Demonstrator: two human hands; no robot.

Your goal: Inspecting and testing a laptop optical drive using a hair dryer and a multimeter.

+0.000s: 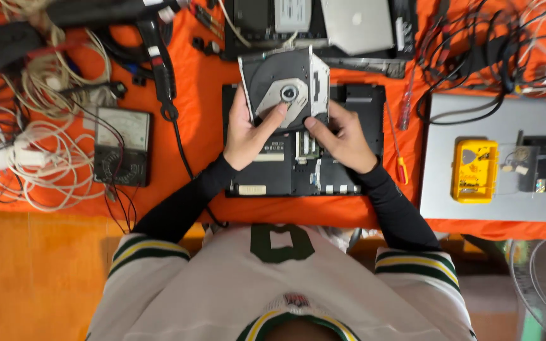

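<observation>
A slim grey metal optical disc drive with a round black tray (285,85) is gripped tilted by the left hand (248,132) and right hand (342,140) above an upturned black laptop base (273,170) lying on an orange cloth-covered table (203,95), beside a black analogue multimeter (122,146).

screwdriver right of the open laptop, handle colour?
Red and yellow handle on the screwdriver; head view.

Orange-covered table (203,95): laptops, cables, multimeter (121,146)
</observation>
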